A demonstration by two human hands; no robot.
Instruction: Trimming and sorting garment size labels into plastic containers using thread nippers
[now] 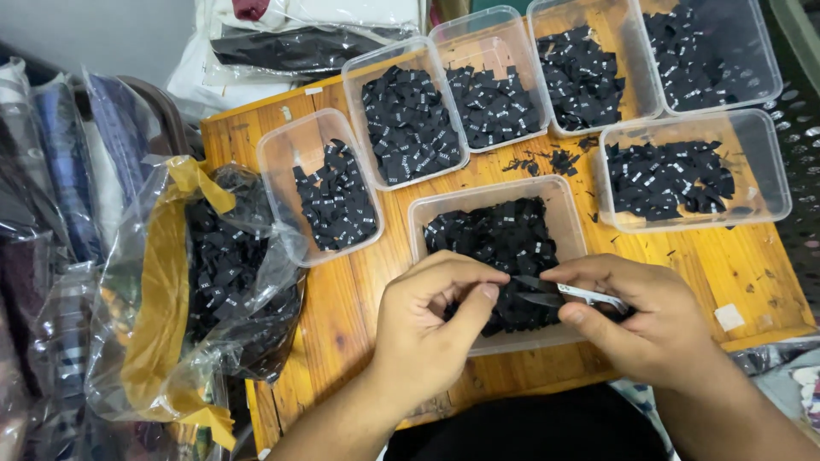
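1. The left hand (pixel 427 320) is pinched shut, thumb and forefinger meeting on a small black label (pixel 523 282) at the fingertips.
2. The right hand (pixel 645 320) is clenched around small metal snips (pixel 571 294), whose blades point left and meet the label just beside the left fingertips.
3. Both hands hover over the nearest clear plastic tub (pixel 571 201), which sits at the front middle of the wooden tabletop (pixel 735 265) and holds a heap of black labels with small white marks.
4. Left of it, a second clear tub (pixel 282 145) lies tilted on the tabletop with a smaller pile of the same labels.
5. Behind these, four more tubs stand in a row along the far edge, each with black labels inside: one (pixel 359 72) at the left, the next (pixel 478 34), a third (pixel 547 17) and the last (pixel 760 51) at the far right.
6. A seventh tub (pixel 760 154) sits at the right, in front of that row, its labels spread loosely.
7. A few loose black scraps (pixel 559 160) lie on the bare wood between the tubs.
8. At the tabletop's left edge a clear plastic bag (pixel 128 324) with yellow tape on it gapes open, full of more black labels.
9. A small white scrap (pixel 729 317) lies near the right front corner.
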